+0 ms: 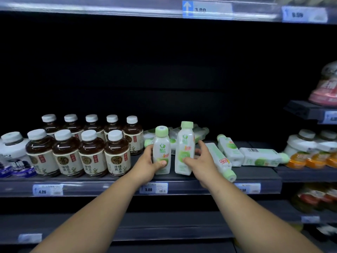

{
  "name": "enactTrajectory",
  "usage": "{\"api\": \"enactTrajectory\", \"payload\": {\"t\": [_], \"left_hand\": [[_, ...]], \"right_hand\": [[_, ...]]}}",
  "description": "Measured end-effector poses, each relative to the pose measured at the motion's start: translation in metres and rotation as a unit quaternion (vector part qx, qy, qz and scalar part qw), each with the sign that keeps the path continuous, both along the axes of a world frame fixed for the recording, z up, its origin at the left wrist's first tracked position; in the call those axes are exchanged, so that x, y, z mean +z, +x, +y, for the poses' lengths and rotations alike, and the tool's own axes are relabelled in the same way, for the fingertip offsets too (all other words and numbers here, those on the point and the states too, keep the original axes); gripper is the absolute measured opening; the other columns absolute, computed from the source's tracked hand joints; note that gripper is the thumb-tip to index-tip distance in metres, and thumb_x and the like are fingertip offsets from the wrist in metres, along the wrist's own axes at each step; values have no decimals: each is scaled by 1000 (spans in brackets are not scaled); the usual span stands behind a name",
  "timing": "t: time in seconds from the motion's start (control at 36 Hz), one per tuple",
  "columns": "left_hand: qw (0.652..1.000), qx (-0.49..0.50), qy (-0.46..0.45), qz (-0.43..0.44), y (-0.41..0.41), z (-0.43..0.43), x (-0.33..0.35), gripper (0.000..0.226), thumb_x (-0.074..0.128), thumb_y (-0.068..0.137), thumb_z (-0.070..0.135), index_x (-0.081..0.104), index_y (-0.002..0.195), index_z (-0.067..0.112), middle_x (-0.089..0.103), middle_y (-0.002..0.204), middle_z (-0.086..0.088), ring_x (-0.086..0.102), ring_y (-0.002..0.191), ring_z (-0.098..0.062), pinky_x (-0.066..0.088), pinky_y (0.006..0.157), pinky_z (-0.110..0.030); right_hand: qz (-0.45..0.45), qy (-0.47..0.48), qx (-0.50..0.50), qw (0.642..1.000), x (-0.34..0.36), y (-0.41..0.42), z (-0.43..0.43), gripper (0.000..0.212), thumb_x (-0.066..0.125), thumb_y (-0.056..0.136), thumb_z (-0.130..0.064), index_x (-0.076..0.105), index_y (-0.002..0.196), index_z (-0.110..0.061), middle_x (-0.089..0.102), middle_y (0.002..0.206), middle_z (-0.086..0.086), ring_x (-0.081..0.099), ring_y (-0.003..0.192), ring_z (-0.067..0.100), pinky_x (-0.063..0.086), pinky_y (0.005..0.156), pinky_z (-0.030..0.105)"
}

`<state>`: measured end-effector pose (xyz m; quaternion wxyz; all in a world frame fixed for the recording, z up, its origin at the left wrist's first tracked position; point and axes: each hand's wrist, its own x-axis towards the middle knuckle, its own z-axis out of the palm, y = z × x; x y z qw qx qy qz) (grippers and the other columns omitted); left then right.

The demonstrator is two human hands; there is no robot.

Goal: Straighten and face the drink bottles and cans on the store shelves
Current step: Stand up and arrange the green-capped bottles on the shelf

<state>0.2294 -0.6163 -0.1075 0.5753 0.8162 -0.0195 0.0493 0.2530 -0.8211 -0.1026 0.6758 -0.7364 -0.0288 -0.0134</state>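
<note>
Two white bottles with green caps stand at the shelf's front edge. My left hand grips the left white bottle, thumb across its green label. My right hand holds the right white bottle, which leans slightly; the thumb presses its front and the fingers reach behind it. Several more of the same bottles lie on their sides: one by my right wrist, one behind it, one further right, and others at the back.
Brown tea bottles with white caps stand in two rows to the left. White-and-blue bottles sit at far left, orange-labelled bottles at right. The shelf rail carries price tags. The shelf's back is dark.
</note>
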Motion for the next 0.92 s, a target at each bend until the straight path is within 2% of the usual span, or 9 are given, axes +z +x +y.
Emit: {"api": "enactTrajectory", "payload": {"t": [0.08, 0.19, 0.28, 0.36, 0.47, 0.61, 0.75, 0.83, 0.92], "left_hand": [[1000, -1, 0, 8, 0, 1, 0, 62, 75, 87, 17, 40, 136, 31, 62, 122, 13, 58, 112, -3, 45, 104, -33], [1000, 0, 9, 16, 0, 1, 1, 64, 75, 87, 19, 40, 140, 29, 62, 123, 12, 58, 115, -7, 45, 102, -31], [1000, -1, 15, 23, 0, 1, 3, 65, 75, 88, 20, 39, 141, 30, 60, 119, 16, 57, 111, -4, 44, 100, -28], [1000, 0, 15, 28, 1, 2, 2, 66, 75, 87, 20, 39, 142, 30, 60, 122, 15, 57, 114, -6, 44, 105, -32], [999, 0, 7, 36, 2, 4, -1, 67, 75, 87, 21, 39, 143, 29, 61, 126, 14, 57, 118, -7, 44, 107, -36], [999, -3, -9, 44, 4, 7, -5, 63, 76, 86, 21, 42, 139, 28, 63, 126, 12, 59, 118, -8, 45, 109, -41], [999, -5, 0, 34, 0, 4, -6, 62, 72, 90, 22, 40, 142, 29, 62, 123, 16, 57, 119, -6, 44, 108, -36], [999, -7, 22, 35, -1, 4, -4, 61, 70, 92, 24, 38, 143, 30, 59, 122, 18, 55, 119, -7, 41, 107, -32], [999, -5, 29, 39, -1, 5, -4, 59, 69, 92, 25, 39, 143, 30, 59, 124, 16, 54, 121, -9, 41, 108, -34]], "right_hand": [[4, 7, 35, 999, -8, -3, 1, 72, 74, 79, 4, 49, 142, -22, 72, 115, -1, 71, 100, 9, 59, 91, 39], [26, 34, 43, 998, -9, 4, -1, 67, 72, 80, 9, 49, 134, -22, 67, 122, 5, 68, 106, 15, 58, 91, 38], [12, 8, 47, 999, -8, 10, -6, 72, 74, 77, 10, 45, 133, -25, 65, 122, 0, 66, 111, 17, 53, 100, 46], [-1, -34, 52, 998, -9, 11, -10, 77, 77, 76, 6, 39, 130, -32, 63, 121, -7, 64, 112, 15, 52, 102, 45], [-7, -97, 39, 995, -6, 14, -10, 85, 91, 66, -15, 36, 128, -33, 59, 122, -10, 60, 113, 12, 51, 101, 41], [-10, -106, 74, 991, -6, 11, -10, 106, 77, 71, -3, 17, 153, -35, 53, 138, -9, 57, 120, 11, 46, 103, 35], [-20, -146, 60, 987, -8, 10, -10, 94, 91, 66, -16, 34, 139, -33, 56, 123, -14, 58, 111, 6, 49, 99, 34], [-9, -146, 105, 984, -9, 10, -14, 86, 83, 70, -9, 39, 138, -35, 60, 122, -17, 61, 112, 6, 52, 100, 38], [-5, -144, 114, 983, -10, 10, -18, 75, 81, 72, -4, 43, 129, -35, 62, 125, -9, 62, 114, 11, 53, 100, 40]]}}
